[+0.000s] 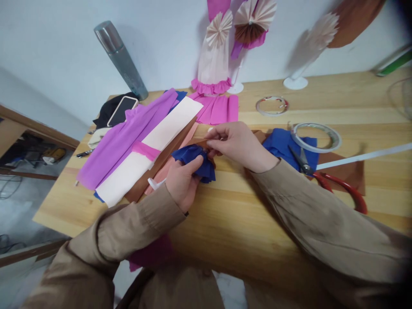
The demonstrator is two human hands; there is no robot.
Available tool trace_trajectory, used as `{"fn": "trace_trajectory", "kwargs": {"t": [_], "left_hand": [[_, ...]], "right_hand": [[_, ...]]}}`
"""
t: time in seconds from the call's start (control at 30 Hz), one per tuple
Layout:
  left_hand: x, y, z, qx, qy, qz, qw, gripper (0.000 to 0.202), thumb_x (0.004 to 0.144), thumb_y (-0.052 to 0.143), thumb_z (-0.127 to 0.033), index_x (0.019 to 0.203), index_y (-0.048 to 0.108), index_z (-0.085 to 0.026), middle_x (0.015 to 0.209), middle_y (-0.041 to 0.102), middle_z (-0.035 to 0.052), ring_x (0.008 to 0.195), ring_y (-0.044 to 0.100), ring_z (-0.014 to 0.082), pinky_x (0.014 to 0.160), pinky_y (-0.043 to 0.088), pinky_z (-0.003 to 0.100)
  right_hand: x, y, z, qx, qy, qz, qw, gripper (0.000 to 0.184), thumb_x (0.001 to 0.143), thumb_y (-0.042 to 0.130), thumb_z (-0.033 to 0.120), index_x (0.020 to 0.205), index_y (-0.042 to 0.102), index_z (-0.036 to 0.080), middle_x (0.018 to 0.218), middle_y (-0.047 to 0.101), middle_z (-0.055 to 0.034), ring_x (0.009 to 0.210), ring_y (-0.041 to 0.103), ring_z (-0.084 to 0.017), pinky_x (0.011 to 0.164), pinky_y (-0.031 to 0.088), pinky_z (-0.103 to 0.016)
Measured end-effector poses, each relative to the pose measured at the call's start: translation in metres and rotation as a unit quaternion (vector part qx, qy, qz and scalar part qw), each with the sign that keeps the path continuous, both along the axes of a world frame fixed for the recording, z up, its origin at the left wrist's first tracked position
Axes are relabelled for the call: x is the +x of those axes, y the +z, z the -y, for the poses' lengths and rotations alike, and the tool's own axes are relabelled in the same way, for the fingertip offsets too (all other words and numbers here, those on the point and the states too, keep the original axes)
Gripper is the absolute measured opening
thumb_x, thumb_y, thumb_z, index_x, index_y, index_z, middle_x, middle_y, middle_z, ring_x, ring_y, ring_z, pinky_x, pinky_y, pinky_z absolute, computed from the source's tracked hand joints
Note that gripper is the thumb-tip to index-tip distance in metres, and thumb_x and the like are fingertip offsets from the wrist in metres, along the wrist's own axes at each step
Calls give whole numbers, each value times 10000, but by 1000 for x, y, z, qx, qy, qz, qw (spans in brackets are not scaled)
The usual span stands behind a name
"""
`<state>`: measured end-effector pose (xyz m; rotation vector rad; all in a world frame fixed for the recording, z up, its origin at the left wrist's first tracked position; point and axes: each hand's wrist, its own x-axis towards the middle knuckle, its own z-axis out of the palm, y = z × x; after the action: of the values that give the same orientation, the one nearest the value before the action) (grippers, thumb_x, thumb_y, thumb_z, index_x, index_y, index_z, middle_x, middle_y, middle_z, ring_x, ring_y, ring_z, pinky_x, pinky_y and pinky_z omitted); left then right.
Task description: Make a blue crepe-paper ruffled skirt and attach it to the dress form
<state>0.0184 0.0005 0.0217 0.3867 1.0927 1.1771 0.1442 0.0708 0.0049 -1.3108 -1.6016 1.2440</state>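
Note:
A bunch of pleated blue crepe paper is gathered in my left hand, the thumb pressed over its folds. Brown paper shows along its upper edge. My right hand is closed in a pinch at the far right side of the bunch; what sits between its fingertips is too small to make out. Under and beside my hands lie strips of brown paper and salmon paper. A white curl of strip pokes out beside my left wrist.
Purple paper and white paper lie left, near a phone and a flask. Scissors and a tape roll rest on blue paper at right. Paper-decorated stands line the wall.

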Motion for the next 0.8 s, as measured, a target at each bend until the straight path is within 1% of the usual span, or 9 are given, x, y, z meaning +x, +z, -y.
{"fn": "trace_trajectory", "kwargs": {"t": [0.1,0.27,0.4,0.5,0.6,0.67,0.73,0.8], "left_hand": [[2,-1,-2,-3,21,-7,1000,158,794,557,-17,893,637,-110,799,665,32,747,629,128,726,464,257],[4,-2,-2,0,10,1,1000,157,786,555,-18,870,637,-123,790,675,36,758,644,138,739,465,264],[4,-1,-3,-17,14,2,1000,160,818,526,-24,904,623,-119,826,678,45,772,649,146,771,478,289],[4,2,-4,-35,12,1,999,168,851,483,-26,928,604,-114,855,676,55,773,645,145,766,486,290],[4,4,-5,-50,13,9,999,188,876,434,-31,950,585,-117,863,667,59,740,629,131,710,489,269],[3,4,-5,-58,7,2,998,185,895,419,-63,959,582,-120,846,658,59,690,608,119,634,477,246],[2,4,-4,-63,-9,-32,997,152,897,451,-111,956,591,-126,805,642,49,622,573,105,537,438,216],[0,5,-3,-61,-33,-86,994,104,862,537,-151,942,602,-136,752,617,28,551,525,89,445,367,186]], "right_hand": [[-1,-1,0,-10,-7,-9,1000,173,710,593,-8,701,630,161,535,635,1,512,679,-197,489,532,-299],[-1,-1,0,-13,-17,-7,1000,177,717,592,-16,693,630,155,549,636,2,510,685,-186,443,503,-251],[-1,1,1,-16,-11,-5,1000,179,719,590,-23,690,637,148,535,637,-2,505,681,-178,444,507,-243],[-2,3,2,-26,-5,4,1000,180,721,587,-24,705,643,146,545,647,-8,515,684,-180,450,511,-244],[-1,2,2,-25,7,11,1000,160,733,590,-1,703,647,146,551,649,-10,521,684,-181,461,520,-253],[0,0,2,-17,9,11,1000,156,734,589,6,701,650,145,555,649,-9,527,685,-180,480,532,-263],[1,-1,2,-10,5,10,1000,156,729,590,5,703,654,145,564,652,-9,537,686,-181,505,545,-278],[1,-2,1,-10,-1,9,1000,154,724,592,4,715,659,142,575,657,-13,547,685,-184,521,551,-288]]}}
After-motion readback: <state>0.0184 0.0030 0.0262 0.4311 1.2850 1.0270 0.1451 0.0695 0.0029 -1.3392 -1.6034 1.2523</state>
